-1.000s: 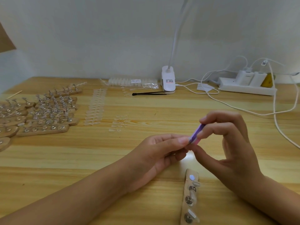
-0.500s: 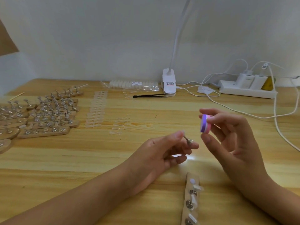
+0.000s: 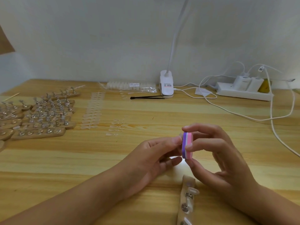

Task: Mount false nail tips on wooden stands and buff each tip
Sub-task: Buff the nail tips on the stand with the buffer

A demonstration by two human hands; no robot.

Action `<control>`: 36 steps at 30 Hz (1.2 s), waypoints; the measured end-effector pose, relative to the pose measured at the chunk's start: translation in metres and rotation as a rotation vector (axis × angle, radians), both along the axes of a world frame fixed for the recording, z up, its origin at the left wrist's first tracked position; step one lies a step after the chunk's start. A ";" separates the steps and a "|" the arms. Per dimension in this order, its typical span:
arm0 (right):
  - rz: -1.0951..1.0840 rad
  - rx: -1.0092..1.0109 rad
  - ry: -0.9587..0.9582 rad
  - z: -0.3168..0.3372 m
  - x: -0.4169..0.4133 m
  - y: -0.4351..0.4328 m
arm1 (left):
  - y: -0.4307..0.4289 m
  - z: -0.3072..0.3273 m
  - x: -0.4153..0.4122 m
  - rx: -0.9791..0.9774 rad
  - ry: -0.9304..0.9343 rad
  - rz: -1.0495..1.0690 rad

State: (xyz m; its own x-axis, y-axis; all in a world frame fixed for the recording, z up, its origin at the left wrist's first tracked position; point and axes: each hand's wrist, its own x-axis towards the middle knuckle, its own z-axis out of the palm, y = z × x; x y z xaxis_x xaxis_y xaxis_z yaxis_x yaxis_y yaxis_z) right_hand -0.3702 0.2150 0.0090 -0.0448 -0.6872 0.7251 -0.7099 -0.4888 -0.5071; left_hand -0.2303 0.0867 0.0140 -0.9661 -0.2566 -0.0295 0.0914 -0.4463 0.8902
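The right hand (image 3: 224, 159) pinches the buffer block (image 3: 187, 145) by its ends, long axis upright, purple face against the left hand (image 3: 152, 158); whether that hand holds anything cannot be told.

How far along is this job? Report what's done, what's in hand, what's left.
Done, apparently: the wooden stands at left carry tips on many pegs; buffing too small to judge. In hand: the right hand pinches the buffer block, the left hand pressing fingertips against it; anything between is hidden. Left: the near stand looks partly filled, and strips of loose tips lie unmounted.
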 end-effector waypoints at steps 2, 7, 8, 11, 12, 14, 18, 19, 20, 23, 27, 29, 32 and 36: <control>-0.015 -0.008 -0.055 0.000 -0.002 -0.001 | -0.001 -0.002 -0.002 0.010 -0.005 0.014; -0.067 -0.025 -0.052 0.003 -0.005 -0.001 | -0.001 -0.006 -0.002 -0.001 -0.015 0.035; -0.052 -0.023 -0.022 0.003 -0.003 0.000 | -0.001 -0.005 -0.001 -0.003 -0.019 0.039; -0.036 -0.015 -0.007 0.002 0.000 0.000 | 0.001 -0.004 0.001 -0.021 -0.022 0.054; -0.042 -0.016 -0.028 0.002 0.000 0.000 | 0.002 -0.004 0.001 -0.028 -0.021 0.062; -0.055 -0.022 -0.045 0.002 0.000 0.000 | 0.003 -0.004 0.000 -0.034 -0.022 0.093; -0.090 -0.066 0.056 0.001 0.003 0.000 | 0.003 -0.005 0.000 -0.033 -0.020 0.110; -0.103 -0.072 0.048 0.002 0.004 -0.001 | 0.004 -0.005 0.000 -0.024 -0.018 0.109; -0.113 -0.073 0.032 0.002 0.004 -0.001 | 0.003 -0.005 -0.001 -0.005 -0.018 0.111; -0.124 -0.078 0.077 0.002 0.004 -0.002 | 0.002 -0.008 -0.003 0.016 -0.030 0.114; -0.140 -0.097 0.046 0.003 0.002 -0.002 | 0.001 -0.009 -0.004 0.041 -0.015 0.086; -0.126 -0.091 0.061 0.002 0.002 -0.002 | 0.000 -0.008 -0.003 0.028 -0.017 0.081; -0.101 -0.089 0.083 0.002 0.002 -0.002 | 0.001 -0.007 -0.003 0.007 -0.021 0.072; -0.073 -0.084 0.058 0.003 0.003 0.000 | 0.002 -0.006 -0.001 0.009 -0.027 0.076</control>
State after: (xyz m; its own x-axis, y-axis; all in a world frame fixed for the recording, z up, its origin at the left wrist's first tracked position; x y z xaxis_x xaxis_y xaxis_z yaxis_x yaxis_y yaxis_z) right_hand -0.3673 0.2148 0.0116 -0.0494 -0.6206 0.7826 -0.7721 -0.4733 -0.4241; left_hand -0.2309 0.0886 0.0084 -0.9426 -0.3287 -0.0582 0.1009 -0.4470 0.8888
